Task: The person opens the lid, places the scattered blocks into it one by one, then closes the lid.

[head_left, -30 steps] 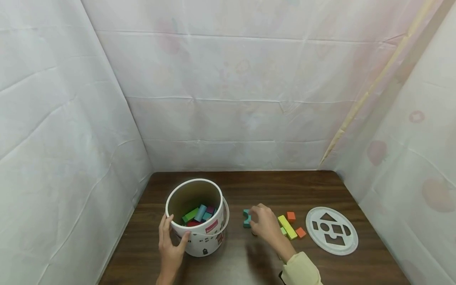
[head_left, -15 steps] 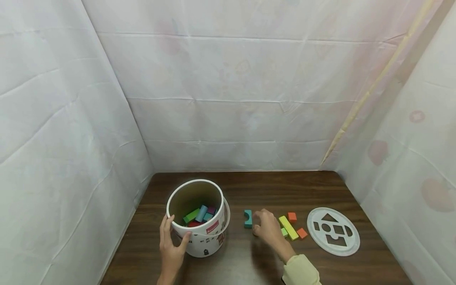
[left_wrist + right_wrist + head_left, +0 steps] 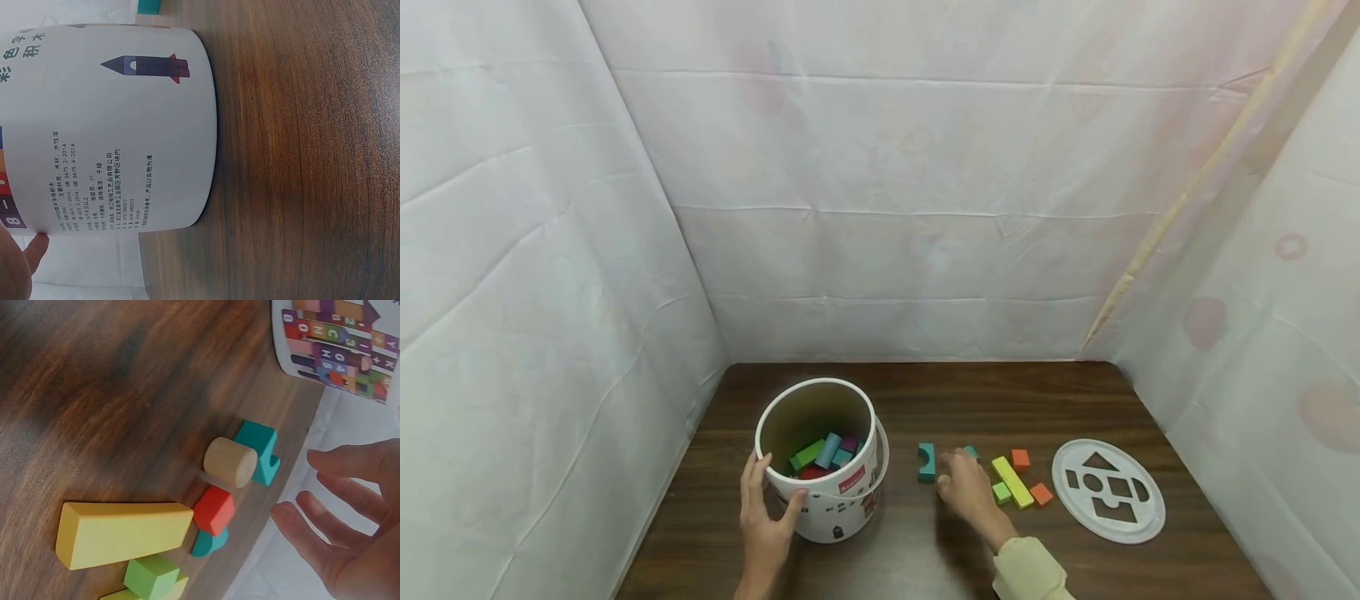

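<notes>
A white bucket (image 3: 831, 521) with printed pictures stands on the table, several coloured blocks inside. My left hand (image 3: 765, 529) holds its near left side, fingers up at the rim and thumb on the front wall. To the bucket's right, my right hand (image 3: 967, 493) hovers over loose blocks, thumb and fingers parted with nothing between them. Closest to its fingertips are a teal arch block (image 3: 927, 462) and a plain wooden cylinder (image 3: 230, 461). A red cube (image 3: 214, 510), another teal block (image 3: 209, 542) and a long yellow block (image 3: 125, 531) lie near the cylinder.
Right of the hand are a lime green cube (image 3: 1002, 493), a long yellow-green block (image 3: 1012, 482) and two orange blocks, one at the back (image 3: 1020, 459). A white lid (image 3: 1067, 510) with shaped cutouts lies farther right. White curtains (image 3: 880, 250) surround the table (image 3: 1000, 400).
My right hand has drawn back slightly from the teal arch block, which shows fully now. A second teal block has come into sight behind the hand. The left hand stays on the bucket.
</notes>
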### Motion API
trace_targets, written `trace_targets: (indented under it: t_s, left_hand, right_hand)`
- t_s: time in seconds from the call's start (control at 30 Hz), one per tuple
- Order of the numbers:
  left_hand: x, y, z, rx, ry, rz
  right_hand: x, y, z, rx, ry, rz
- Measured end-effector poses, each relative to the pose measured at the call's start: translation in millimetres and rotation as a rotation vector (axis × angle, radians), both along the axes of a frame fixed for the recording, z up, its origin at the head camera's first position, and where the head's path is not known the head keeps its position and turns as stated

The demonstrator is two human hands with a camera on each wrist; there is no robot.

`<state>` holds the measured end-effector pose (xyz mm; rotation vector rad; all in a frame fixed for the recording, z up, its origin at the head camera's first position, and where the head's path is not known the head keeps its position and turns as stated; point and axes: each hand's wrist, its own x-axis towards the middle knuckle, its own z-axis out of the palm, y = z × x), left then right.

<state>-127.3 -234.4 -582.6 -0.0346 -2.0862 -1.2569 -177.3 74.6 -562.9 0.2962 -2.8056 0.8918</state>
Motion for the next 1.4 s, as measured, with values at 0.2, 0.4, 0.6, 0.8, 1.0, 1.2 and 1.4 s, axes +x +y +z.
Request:
trace_targets:
  t_s: [0.2, 0.4, 0.6, 0.8, 1.0, 1.2, 1.4]
  left_hand:
    - [-1.7, 0.7, 0.7, -0.003, 0.016, -0.013]
    - [-2.6, 2.3, 2.7, -0.001, 0.009, -0.028]
    - [-0.4, 3.0, 4.0, 0.01, -0.003, -0.033]
    - [-0.1, 2.2, 3.0, 0.013, -0.01, -0.031]
    - [0.1, 0.4, 2.0, 0.011, -0.017, -0.023]
    - [0.4, 0.9, 2.5, 0.011, -0.013, -0.024]
    - [0.6, 0.6, 2.5, 0.011, -0.007, -0.021]
  right_hand:
    - [-4.3, -1.3, -7.1, 0.032, 0.006, -0.002]
    - [-8.1, -2.2, -13.9, 0.046, -0.004, 0.001]
    - [-10.1, -4.4, -22.7, 0.072, -0.014, -0.016]
    - [-11.0, -6.3, -29.8, 0.079, -0.047, -0.004]
    - [-7.9, -7.7, -34.0, 0.095, -0.038, 0.0]
    - [-6.5, -7.2, -39.7, 0.079, -0.14, 0.001]
    - [-5.6, -6.4, -42.5, 0.065, -0.151, 0.002]
